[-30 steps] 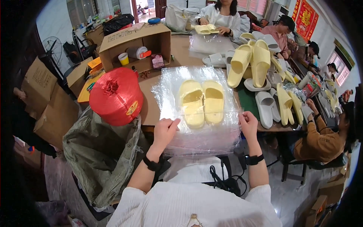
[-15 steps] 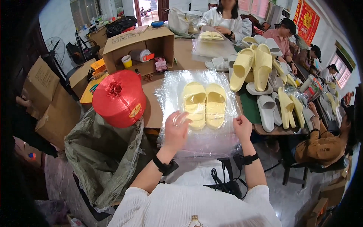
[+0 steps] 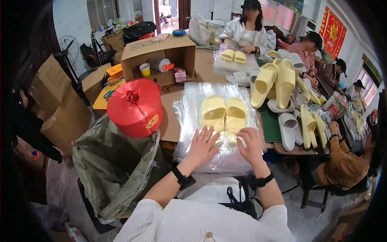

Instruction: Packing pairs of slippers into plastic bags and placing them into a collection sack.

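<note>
A pair of pale yellow slide slippers (image 3: 236, 111) lies side by side in a clear plastic bag (image 3: 252, 119), on a stack of similar clear bags (image 3: 186, 105). My left hand (image 3: 202, 145) rests flat over the heel end of the left slipper, fingers spread on the plastic. Over the heel end of the right slipper is my right hand (image 3: 251, 144), its fingers bent and a gap between thumb and fingers. Both hands partly cover the slippers' heels. No thing shows in either hand.
A large red twine roll (image 3: 135, 108) sits left of the bags, above an open woven sack (image 3: 117, 165). Behind stands a cardboard box (image 3: 159, 50) with cups. Yellow and white slippers (image 3: 287, 131) pile up at right. Across the table, a person (image 3: 246, 32) handles another bagged pair.
Both hands have come inward over the slippers' heels, the right one leaving the bag's right side. My left hand now lies flat. The whole view has shifted slightly.
</note>
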A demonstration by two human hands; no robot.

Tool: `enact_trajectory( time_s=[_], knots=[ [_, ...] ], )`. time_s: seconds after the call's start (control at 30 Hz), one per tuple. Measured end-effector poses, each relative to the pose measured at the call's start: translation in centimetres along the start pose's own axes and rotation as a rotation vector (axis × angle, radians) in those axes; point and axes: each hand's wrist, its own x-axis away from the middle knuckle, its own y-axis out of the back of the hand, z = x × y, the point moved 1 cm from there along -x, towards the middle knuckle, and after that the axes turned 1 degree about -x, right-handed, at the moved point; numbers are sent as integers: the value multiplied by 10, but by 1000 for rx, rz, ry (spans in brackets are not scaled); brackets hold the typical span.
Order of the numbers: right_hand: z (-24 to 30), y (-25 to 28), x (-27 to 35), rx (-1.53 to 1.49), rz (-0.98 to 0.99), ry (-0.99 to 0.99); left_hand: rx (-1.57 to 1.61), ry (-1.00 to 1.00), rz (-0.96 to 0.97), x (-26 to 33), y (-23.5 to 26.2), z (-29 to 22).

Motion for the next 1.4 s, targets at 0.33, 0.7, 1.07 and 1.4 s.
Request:
enact_trajectory(
  time_s=[0.33, 0.7, 1.07, 1.4],
  knots=[
    [-45, -60, 25, -94, 58, -295, 104, 61, -3, 1, 0, 1],
    [-52, -70, 29, -115, 114, -345, 246, 513, -134, -18, -9, -1],
    [-56, -67, 32, -110, 118, -376, 575, 440, -255, -42, 8, -17],
    [-28, -26, 17, 17, -85, -269, 1616, 637, -239, -42, 11, -25]
  ],
)
